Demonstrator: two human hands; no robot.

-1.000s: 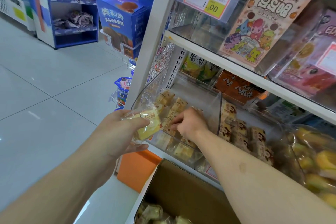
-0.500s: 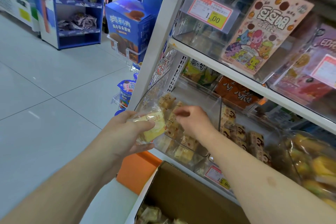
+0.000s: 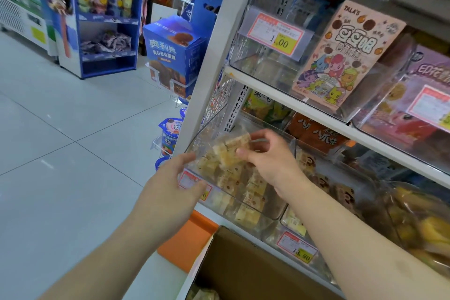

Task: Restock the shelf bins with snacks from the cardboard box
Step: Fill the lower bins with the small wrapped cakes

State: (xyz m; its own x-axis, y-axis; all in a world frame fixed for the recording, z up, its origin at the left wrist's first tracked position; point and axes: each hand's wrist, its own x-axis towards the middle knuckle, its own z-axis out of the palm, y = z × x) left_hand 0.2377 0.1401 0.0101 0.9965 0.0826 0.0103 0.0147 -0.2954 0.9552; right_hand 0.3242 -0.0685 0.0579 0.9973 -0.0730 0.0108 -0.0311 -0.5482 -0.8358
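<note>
Snack packet point(image 3: 231, 151), crinkly clear wrap

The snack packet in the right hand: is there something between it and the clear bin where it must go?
Nothing visible blocks it. The right hand pinches the snack packet just above the open top of the clear bin, which has no lid and holds similar packets below. The left hand is open at the bin's front, not over the opening.

Two bare, sleeveless forearms.
</note>
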